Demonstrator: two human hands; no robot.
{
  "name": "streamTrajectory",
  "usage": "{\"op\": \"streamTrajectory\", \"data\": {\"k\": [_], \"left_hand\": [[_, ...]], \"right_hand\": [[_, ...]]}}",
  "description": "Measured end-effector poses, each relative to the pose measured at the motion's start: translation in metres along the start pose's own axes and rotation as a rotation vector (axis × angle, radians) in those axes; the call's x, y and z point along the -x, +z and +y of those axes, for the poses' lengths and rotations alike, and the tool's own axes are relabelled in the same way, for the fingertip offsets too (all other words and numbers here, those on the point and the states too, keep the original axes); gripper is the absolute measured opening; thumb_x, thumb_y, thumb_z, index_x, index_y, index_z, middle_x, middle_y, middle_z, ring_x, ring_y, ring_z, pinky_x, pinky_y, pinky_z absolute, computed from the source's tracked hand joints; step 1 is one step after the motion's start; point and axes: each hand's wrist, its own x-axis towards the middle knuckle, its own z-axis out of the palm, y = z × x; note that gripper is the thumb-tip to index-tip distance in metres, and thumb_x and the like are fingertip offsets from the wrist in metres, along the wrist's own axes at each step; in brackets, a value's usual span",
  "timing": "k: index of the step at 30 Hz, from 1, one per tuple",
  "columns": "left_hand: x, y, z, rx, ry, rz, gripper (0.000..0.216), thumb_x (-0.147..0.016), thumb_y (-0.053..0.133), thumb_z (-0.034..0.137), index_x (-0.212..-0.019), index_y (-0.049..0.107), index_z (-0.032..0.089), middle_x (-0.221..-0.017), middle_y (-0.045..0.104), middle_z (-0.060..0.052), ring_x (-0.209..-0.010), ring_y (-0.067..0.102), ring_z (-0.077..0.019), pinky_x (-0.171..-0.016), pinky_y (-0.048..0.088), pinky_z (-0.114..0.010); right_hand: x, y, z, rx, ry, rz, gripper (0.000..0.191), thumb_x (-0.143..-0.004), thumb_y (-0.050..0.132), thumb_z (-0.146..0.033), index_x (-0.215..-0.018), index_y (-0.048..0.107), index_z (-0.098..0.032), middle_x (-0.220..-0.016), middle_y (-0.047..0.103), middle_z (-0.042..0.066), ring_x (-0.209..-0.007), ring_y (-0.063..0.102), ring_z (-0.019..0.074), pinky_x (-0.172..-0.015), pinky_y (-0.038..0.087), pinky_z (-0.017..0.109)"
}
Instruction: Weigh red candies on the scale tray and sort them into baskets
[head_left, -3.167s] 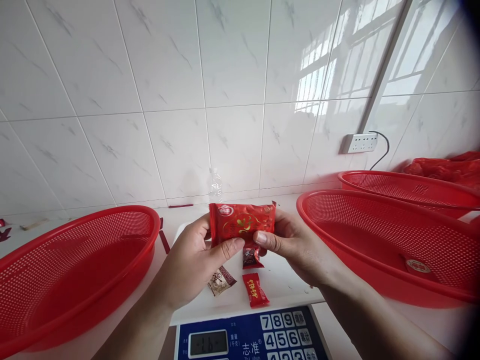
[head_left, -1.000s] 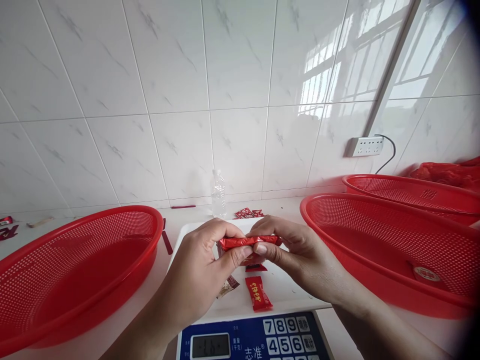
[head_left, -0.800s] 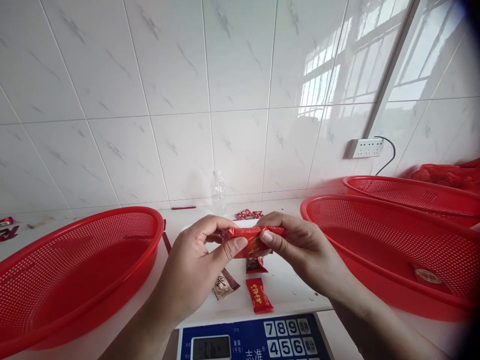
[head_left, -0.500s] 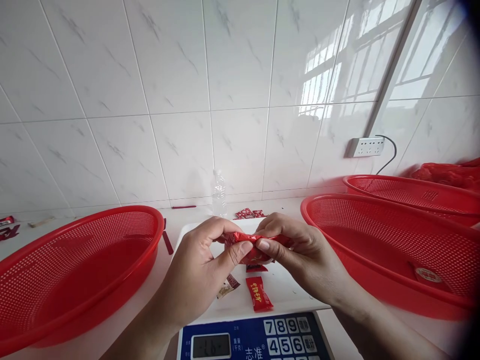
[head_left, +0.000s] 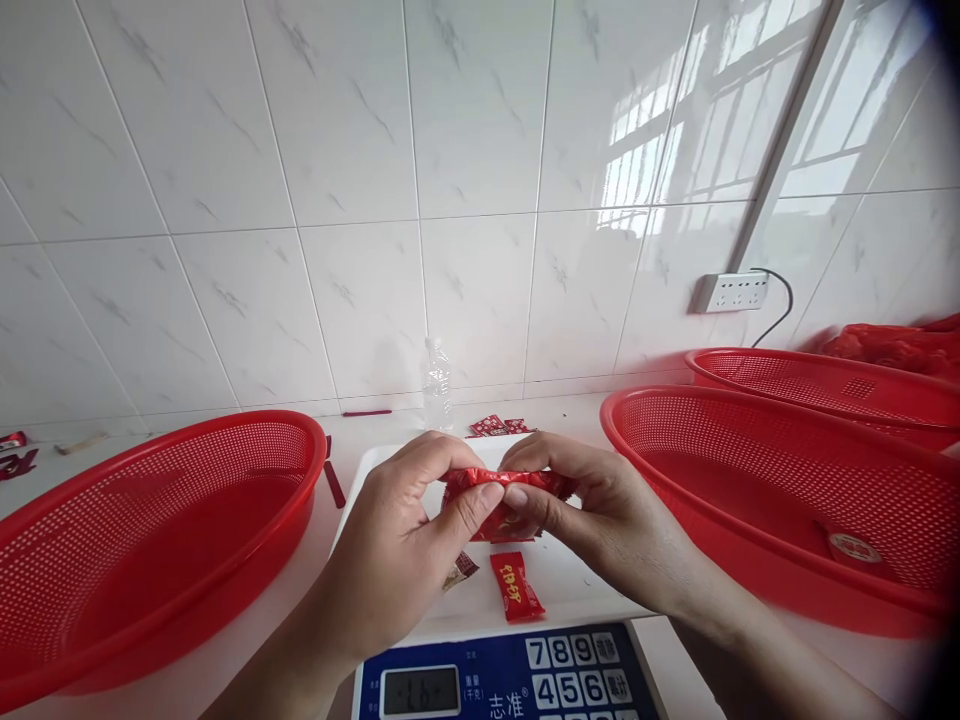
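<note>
Between both hands is a red, shiny plastic packet (head_left: 504, 522), pinched along its upper edge above the scale's white tray (head_left: 592, 570). My left hand (head_left: 416, 530) grips its left side, thumb in front and fingers behind. My right hand (head_left: 600, 510) pinches the right side the same way, the two thumb tips almost meeting. What the packet contains cannot be made out. Below it on the tray lie a red wrapped sweet (head_left: 517, 587) with yellow lettering and a brown-and-cream wrapped piece (head_left: 460, 570), partly covered by my left hand.
In front is the blue scale panel (head_left: 480, 665) with keys and display. Red perforated baskets stand left (head_left: 300, 480) and right (head_left: 622, 440), another basket (head_left: 712, 365) behind. A clear bottle (head_left: 437, 385) and red patterned packets (head_left: 499, 426) are near the tiled wall (head_left: 360, 300).
My right fingers have shifted slightly left along the packet's top edge. The packet's front hangs a little lower and flatter. Both hands keep their hold.
</note>
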Motion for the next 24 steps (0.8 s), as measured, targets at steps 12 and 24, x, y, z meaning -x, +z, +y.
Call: {"op": "streamTrajectory", "data": {"k": [12,24], "left_hand": [[-0.0014,0.0023,-0.0062,-0.085,0.148,0.116,0.013,-0.095,0.057,0.021,-0.086,0.065,0.024,-0.089,0.066,0.003,-0.084,0.062,-0.0107,-0.076,0.051,-0.020],[-0.0003,0.0031,-0.0038,-0.048,0.107,0.068,0.013,-0.097,0.056,0.024,-0.087,0.065,0.024,-0.088,0.066,0.004,-0.081,0.064,-0.0096,-0.073,0.052,-0.019]], "right_hand": [[-0.0017,0.0022,0.0007,0.027,-0.008,0.024,0.031,-0.089,0.066,-0.047,-0.079,0.067,-0.018,-0.077,0.067,0.005,-0.070,0.066,0.0165,-0.058,0.059,0.026],[0.0005,0.0031,0.0006,0.084,-0.095,0.082,0.018,-0.090,0.066,-0.031,-0.076,0.065,-0.019,-0.074,0.064,0.003,-0.066,0.061,0.0141,-0.053,0.054,0.021]]}}
